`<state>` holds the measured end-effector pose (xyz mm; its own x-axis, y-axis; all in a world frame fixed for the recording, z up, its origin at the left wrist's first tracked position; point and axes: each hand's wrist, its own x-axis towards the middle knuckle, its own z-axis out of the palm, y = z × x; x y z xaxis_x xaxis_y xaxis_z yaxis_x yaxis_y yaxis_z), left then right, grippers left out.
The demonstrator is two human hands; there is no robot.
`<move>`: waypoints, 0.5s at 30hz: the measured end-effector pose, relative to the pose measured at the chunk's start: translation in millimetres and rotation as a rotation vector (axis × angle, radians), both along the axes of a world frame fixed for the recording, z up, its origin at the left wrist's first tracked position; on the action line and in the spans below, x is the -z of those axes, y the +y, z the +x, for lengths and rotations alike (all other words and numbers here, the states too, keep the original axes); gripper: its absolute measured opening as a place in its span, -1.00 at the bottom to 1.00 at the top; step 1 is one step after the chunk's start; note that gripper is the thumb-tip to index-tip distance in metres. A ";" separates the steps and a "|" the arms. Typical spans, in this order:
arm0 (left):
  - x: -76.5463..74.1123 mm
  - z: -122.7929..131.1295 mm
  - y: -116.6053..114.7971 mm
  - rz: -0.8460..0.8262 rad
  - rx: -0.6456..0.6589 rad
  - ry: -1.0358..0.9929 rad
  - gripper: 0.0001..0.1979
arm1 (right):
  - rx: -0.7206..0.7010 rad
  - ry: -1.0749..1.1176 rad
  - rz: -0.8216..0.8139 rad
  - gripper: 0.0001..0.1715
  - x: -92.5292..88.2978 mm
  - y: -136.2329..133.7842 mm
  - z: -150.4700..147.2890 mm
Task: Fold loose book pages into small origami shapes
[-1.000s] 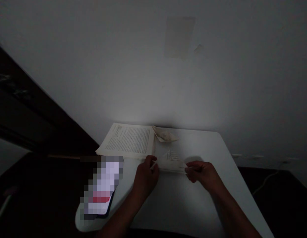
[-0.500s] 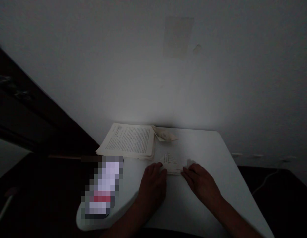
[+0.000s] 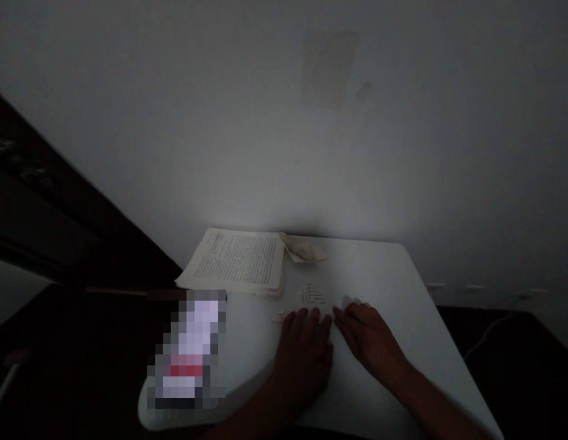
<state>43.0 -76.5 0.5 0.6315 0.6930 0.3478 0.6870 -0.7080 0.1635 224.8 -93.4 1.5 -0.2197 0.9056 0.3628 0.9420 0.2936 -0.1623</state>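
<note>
A folded sheet of printed paper [image 3: 314, 296], peaked at the top with a band along its lower edge, lies on the white table in front of me. My left hand [image 3: 306, 345] rests over the lower band, its fingers stretched out side by side and pressing down. Part of the band sticks out left of those fingers; the rest is hidden under them. At the paper's right corner, my right hand [image 3: 364, 333] has its fingertips pinched together on the edge. Dim light blurs the fine creases.
A stack of printed pages [image 3: 240, 260] sits at the back left of the table [image 3: 379, 269]. Beside it stands a folded paper boat shape [image 3: 306, 250] near the wall. A pixelated phone-like object [image 3: 189, 345] lies at the left edge. A white cable [image 3: 488, 333] hangs at the right.
My left hand has slid right, from the paper's left corner onto its lower band, with its fingers now flat. My right hand stays at the right corner.
</note>
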 end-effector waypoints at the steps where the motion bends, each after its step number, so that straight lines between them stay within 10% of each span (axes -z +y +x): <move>1: -1.9 -0.1 -0.2 -0.014 -0.002 0.002 -0.59 | 0.001 0.010 0.002 -0.71 0.8 -0.5 0.6; 15: -2.3 -1.2 -1.0 -0.065 -0.014 -0.043 -0.60 | -0.012 0.112 0.048 -0.79 -3.7 -23.6 7.8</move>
